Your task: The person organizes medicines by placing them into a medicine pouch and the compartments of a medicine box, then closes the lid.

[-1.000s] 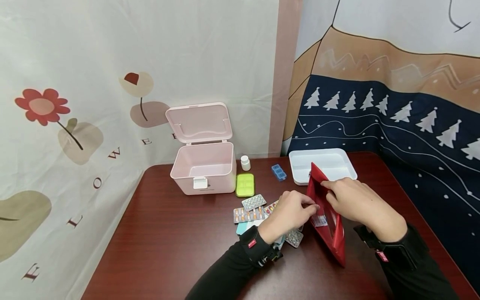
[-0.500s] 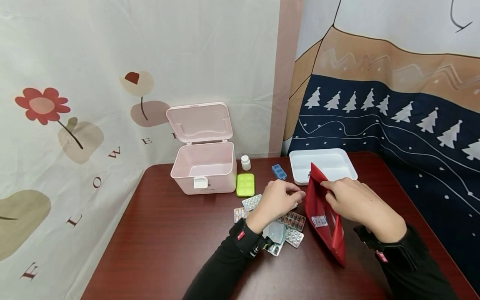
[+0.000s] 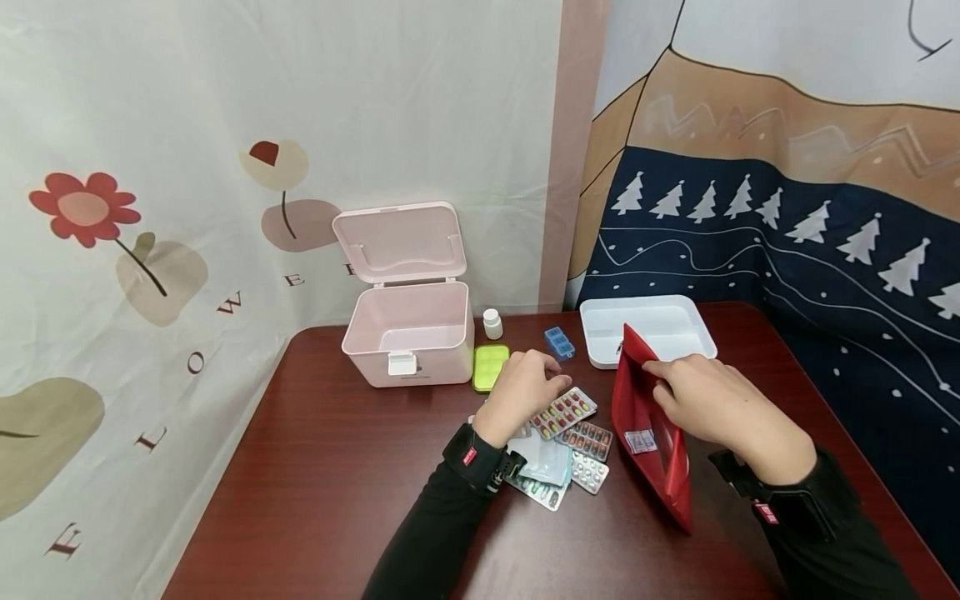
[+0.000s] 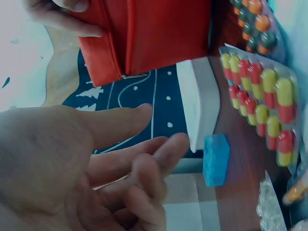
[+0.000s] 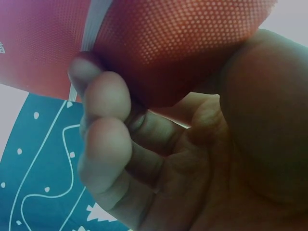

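Observation:
My right hand grips the top edge of a red zip pouch, which stands on the table with its mouth spread. In the right wrist view, curled fingers and thumb pinch the red cloth. My left hand hovers over the pile of medicine with nothing in it, its fingers loosely bent in the left wrist view. Beside it lie a blister pack of red and yellow capsules, a pack of brown capsules, a pack of white tablets and a pale blue packet. The left hand hides part of the pile.
A pink lidded box stands open behind the pile. Near it are a white bottle, a green pill case and a blue pill case. A white tray sits behind the pouch, by the curtain.
My left hand has moved left, from the pouch's mouth to over the blister packs, uncovering the red and yellow capsule pack. The right hand and pouch have stayed nearly still.

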`<state>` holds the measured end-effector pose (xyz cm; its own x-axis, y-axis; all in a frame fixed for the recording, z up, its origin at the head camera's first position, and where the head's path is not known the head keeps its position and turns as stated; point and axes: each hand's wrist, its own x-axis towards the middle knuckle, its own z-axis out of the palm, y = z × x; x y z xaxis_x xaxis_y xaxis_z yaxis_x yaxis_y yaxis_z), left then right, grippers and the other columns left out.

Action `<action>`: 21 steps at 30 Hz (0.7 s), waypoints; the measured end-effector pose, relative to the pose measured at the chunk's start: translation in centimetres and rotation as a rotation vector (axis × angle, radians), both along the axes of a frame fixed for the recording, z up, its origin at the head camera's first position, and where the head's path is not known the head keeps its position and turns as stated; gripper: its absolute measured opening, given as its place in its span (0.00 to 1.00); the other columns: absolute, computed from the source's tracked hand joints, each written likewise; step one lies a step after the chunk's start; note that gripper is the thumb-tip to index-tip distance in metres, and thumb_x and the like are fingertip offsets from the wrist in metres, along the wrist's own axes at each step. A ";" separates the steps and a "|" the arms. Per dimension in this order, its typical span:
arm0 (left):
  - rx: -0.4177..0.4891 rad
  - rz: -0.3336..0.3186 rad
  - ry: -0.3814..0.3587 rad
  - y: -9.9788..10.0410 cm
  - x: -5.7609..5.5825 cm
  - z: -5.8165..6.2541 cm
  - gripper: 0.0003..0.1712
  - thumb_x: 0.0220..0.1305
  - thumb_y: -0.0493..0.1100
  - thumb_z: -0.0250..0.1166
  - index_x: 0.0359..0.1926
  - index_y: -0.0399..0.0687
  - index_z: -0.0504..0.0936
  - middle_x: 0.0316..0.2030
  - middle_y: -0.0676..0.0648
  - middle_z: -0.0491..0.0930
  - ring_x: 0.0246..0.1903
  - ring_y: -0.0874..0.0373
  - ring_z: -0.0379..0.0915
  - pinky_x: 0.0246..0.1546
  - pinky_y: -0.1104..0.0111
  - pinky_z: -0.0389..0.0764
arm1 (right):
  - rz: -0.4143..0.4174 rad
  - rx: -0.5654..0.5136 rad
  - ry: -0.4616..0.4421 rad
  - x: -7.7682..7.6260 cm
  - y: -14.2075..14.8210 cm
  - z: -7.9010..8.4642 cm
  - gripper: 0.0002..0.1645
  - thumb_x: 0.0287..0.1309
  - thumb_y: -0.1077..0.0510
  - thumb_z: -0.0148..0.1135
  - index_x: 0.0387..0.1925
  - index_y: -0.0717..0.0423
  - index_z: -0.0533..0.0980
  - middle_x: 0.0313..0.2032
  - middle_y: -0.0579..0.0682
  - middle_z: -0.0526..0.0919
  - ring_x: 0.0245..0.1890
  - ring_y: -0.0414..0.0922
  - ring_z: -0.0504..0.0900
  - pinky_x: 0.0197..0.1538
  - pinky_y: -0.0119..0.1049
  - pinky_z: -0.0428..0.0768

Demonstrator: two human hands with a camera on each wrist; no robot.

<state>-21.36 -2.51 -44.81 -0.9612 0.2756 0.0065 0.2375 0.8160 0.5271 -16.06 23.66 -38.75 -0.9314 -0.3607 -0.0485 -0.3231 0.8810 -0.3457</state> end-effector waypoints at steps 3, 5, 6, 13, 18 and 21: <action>-0.073 -0.012 -0.033 -0.1 0.0 -0.4 0.14 0.74 0.52 0.74 0.48 0.47 0.95 0.42 0.48 0.93 0.40 0.57 0.86 0.40 0.64 0.84 | -0.001 -0.002 0.001 0.0 0.0 0.0 0.26 0.70 0.60 0.66 0.67 0.66 0.81 0.47 0.64 0.90 0.30 0.40 0.82 0.28 0.35 0.86; -0.127 -0.030 -0.057 -0.1 -0.1 -0.8 0.14 0.74 0.53 0.75 0.47 0.47 0.94 0.40 0.49 0.92 0.38 0.57 0.84 0.39 0.65 0.82 | -0.002 -0.001 0.003 0.0 0.0 0.0 0.26 0.70 0.61 0.66 0.66 0.66 0.81 0.47 0.64 0.90 0.29 0.40 0.82 0.28 0.35 0.85; -0.147 -0.041 -0.076 -0.1 -0.1 -1.0 0.14 0.74 0.53 0.75 0.45 0.48 0.94 0.38 0.49 0.91 0.36 0.57 0.83 0.37 0.65 0.81 | -0.001 -0.001 0.005 0.0 0.0 0.0 0.26 0.70 0.61 0.66 0.66 0.66 0.81 0.47 0.64 0.90 0.29 0.40 0.82 0.28 0.35 0.86; -0.215 -0.146 -0.139 -0.1 -0.2 -1.8 0.25 0.71 0.53 0.76 0.18 0.52 0.82 0.18 0.53 0.76 0.24 0.58 0.76 0.28 0.65 0.73 | -0.004 0.001 -0.002 0.0 0.1 -0.1 0.27 0.70 0.60 0.66 0.67 0.66 0.81 0.48 0.63 0.90 0.30 0.40 0.82 0.29 0.35 0.85; -0.282 -0.162 -0.109 0.2 -0.3 -2.9 0.28 0.68 0.62 0.78 0.18 0.53 0.79 0.18 0.55 0.72 0.24 0.58 0.73 0.28 0.63 0.73 | -0.003 -0.002 -0.002 0.1 0.0 0.0 0.27 0.70 0.60 0.66 0.67 0.67 0.81 0.48 0.63 0.90 0.29 0.40 0.81 0.29 0.35 0.86; -0.329 -0.142 -0.115 0.5 0.0 -2.2 0.26 0.66 0.61 0.79 0.24 0.51 0.82 0.23 0.52 0.78 0.27 0.57 0.76 0.31 0.62 0.76 | -0.007 -0.002 -0.004 0.1 0.0 0.0 0.27 0.70 0.60 0.66 0.67 0.67 0.81 0.48 0.63 0.90 0.29 0.40 0.81 0.29 0.35 0.85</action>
<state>-21.31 -2.00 -47.02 -0.9027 0.3755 -0.2102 0.3150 0.9094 0.2716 -15.99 23.69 -38.73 -0.9336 -0.3546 -0.0511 -0.3160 0.8823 -0.3488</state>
